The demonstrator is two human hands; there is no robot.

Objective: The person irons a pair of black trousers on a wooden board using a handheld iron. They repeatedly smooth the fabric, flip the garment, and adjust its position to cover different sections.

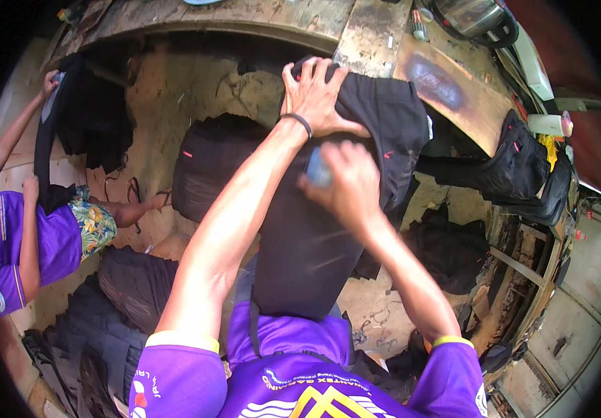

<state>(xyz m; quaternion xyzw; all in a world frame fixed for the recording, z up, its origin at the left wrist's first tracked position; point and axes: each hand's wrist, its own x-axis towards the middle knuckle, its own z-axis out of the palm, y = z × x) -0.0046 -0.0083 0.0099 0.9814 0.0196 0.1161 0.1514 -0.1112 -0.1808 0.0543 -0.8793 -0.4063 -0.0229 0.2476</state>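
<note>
Black trousers (pixel 311 244) lie stretched from the wooden bench edge down to my lap, with faint pale streaks across the cloth. My left hand (pixel 316 97) rests on their upper end, fingers spread and thumb stretched to the right, pressing the fabric. Below it, my right hand (pixel 348 181) is closed round a small light-blue object (pixel 319 169), held against the cloth. Motion blur hides that object's exact kind. To the right of both hands, another folded part of black garment (pixel 387 115) with a small red mark hangs over the bench edge.
A co-worker (pixel 25 230) at the left holds up a black garment (pixel 95 115). Black garment piles (pixel 213 164) lie on the floor. On the wooden bench (pixel 279 21) are a scorched board (pixel 453 90) and a metal kettle (pixel 467 17). More black garments (pixel 516 167) hang at the right.
</note>
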